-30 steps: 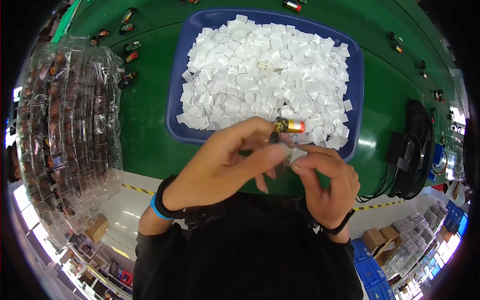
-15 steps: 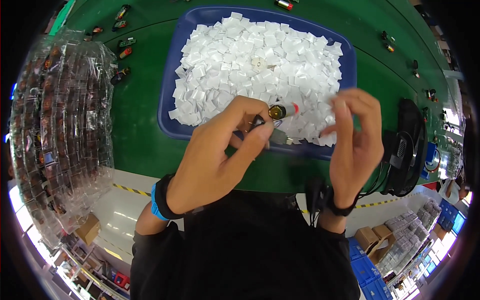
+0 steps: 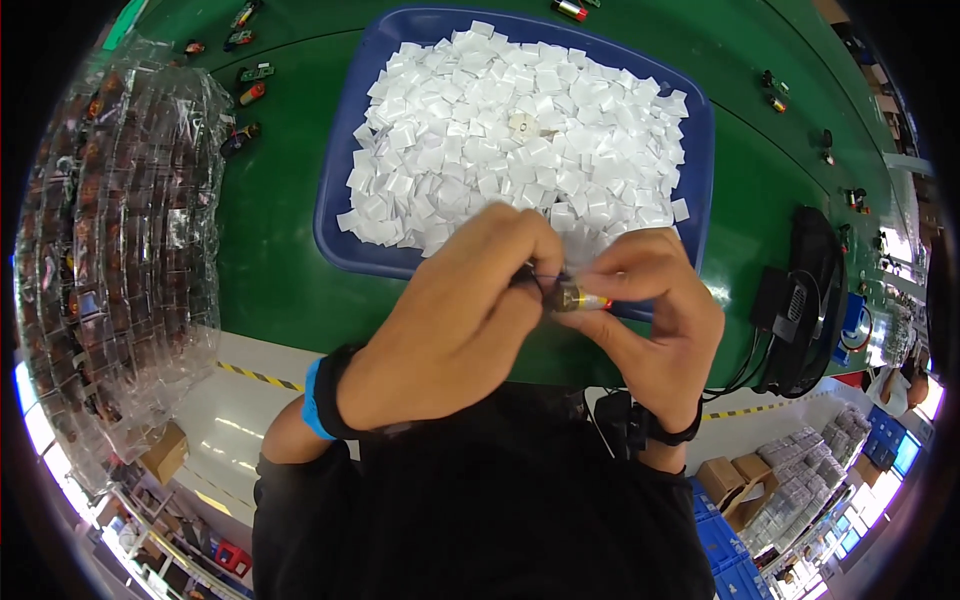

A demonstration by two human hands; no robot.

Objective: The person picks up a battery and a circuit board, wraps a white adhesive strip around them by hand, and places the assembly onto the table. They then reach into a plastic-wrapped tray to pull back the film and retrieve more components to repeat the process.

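My left hand point(image 3: 450, 320) is closed, with thumb and fingertips pinching a small black part point(image 3: 524, 274) that thin wires run from. Between both hands is a small cylindrical battery point(image 3: 590, 300) with a yellowish and red wrap, its dark end toward my left fingers. The fingers of my right hand point(image 3: 665, 315) close around this battery from the right. Both hands are over the near edge of a blue tray point(image 3: 334, 200), heaped with small white square pieces point(image 3: 480, 120). Fingers hide much of the wired part, and motion smears the fingertips.
Stacked clear plastic trays point(image 3: 125, 250) with dark parts stand at the left. Small batteries with green circuit boards point(image 3: 257, 72) lie on the green table point(image 3: 270, 310) around the tray. A black case point(image 3: 815, 290) and cables are at the right. A round whitish piece point(image 3: 523, 127) rests on the squares.
My right hand has moved left and down and taken hold of the battery. My left hand has shifted slightly nearer, and the battery now sits lower, over the tray's near edge.
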